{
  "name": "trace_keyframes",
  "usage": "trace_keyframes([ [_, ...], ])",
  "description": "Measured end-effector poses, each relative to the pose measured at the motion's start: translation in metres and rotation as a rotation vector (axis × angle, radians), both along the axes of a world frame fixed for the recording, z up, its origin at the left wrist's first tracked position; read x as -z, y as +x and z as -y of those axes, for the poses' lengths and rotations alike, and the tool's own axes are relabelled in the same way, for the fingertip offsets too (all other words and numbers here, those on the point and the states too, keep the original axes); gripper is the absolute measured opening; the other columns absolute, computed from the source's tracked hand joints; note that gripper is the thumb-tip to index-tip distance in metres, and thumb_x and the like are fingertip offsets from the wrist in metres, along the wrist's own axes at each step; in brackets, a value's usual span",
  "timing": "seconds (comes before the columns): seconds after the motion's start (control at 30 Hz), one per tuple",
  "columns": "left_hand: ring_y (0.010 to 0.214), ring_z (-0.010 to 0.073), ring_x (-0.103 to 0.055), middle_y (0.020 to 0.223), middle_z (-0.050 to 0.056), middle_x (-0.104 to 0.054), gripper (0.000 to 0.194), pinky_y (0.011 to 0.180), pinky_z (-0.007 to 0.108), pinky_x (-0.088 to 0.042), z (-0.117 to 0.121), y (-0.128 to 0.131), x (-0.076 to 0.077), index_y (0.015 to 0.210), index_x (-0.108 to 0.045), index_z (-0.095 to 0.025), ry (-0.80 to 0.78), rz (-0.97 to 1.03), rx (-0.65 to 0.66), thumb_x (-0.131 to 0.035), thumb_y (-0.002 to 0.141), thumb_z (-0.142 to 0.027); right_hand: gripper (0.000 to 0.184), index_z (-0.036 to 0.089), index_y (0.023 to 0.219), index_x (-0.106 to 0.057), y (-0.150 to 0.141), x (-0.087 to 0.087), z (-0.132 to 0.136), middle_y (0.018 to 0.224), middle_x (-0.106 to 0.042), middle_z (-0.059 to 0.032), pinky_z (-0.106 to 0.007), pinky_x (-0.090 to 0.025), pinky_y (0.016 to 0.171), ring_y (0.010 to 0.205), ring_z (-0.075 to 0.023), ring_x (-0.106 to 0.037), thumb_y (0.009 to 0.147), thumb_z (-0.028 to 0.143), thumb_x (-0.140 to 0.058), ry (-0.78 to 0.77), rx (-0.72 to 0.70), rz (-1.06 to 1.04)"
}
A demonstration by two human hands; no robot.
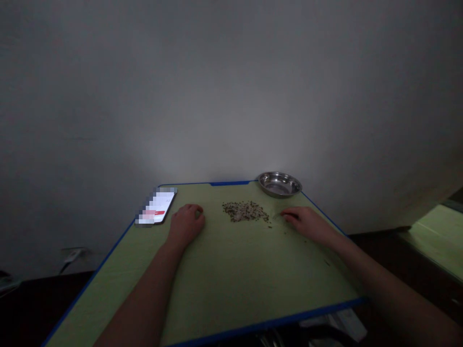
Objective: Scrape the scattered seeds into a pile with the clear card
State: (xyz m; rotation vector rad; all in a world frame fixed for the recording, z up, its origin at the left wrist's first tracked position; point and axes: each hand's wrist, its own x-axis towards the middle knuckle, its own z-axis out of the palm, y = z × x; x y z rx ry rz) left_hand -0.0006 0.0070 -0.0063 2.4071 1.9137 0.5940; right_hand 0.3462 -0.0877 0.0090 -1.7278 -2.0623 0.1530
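Observation:
My left hand (186, 224) rests on the green tabletop in a loose curl, thumb towards the forefinger, with nothing visible in it. To its right lies a flat, spread-out pile of small brown and pale seeds or grains (246, 211). My right hand (303, 222) is just right of this pile, its fingers pinched on a thin, tweezers-like metal tool (278, 215). The tool's fine tip points left, close to the pile's right edge. Whether a grain is in the tip is too small to tell.
A shiny steel bowl (279, 185) stands at the table's back right corner. On the left lies a phone (157, 207) with a lit screen. A few stray bits lie near my right forearm. The blue-edged table (231, 289) meets a grey wall (231, 96).

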Motion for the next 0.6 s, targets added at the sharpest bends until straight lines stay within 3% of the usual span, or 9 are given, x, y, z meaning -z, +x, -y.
trace_keyframes([
  [0.17, 0.107, 0.0256, -0.058, 0.114, 0.01, -0.065, 0.031, 0.094, 0.04, -0.043, 0.0, -0.001, 0.001, 0.1, -0.066, -0.019, 0.005, 0.004, 0.001, -0.045, 0.08, -0.028, 0.03, 0.016, 0.098, -0.073, 0.002, 0.005, -0.01, 0.092, -0.075, -0.0091, -0.037, -0.051, 0.075, 0.079, -0.0228, -0.067, 0.082, 0.02, -0.048, -0.09, 0.049, -0.191],
  [0.43, 0.108, 0.0263, -0.057, 0.114, 0.01, -0.064, 0.032, 0.095, 0.041, -0.042, 0.0, -0.001, 0.002, 0.101, -0.066, -0.019, 0.005, 0.009, 0.002, -0.044, 0.08, -0.029, 0.032, 0.013, 0.097, -0.073, -0.004, 0.013, -0.008, 0.081, -0.073, -0.0069, -0.031, -0.049, 0.066, 0.071, -0.0198, -0.064, 0.083, 0.025, -0.046, -0.154, 0.042, -0.261],
  [0.6, 0.108, 0.0267, -0.057, 0.115, 0.011, -0.064, 0.034, 0.095, 0.041, -0.042, 0.0, -0.001, 0.0, 0.102, -0.066, -0.018, -0.001, 0.0, 0.008, -0.043, 0.08, -0.029, 0.031, 0.014, 0.099, -0.071, -0.011, 0.007, -0.003, 0.081, -0.071, -0.0065, -0.03, -0.047, 0.062, 0.068, -0.0178, -0.061, 0.082, 0.026, -0.048, -0.177, 0.016, -0.292],
])
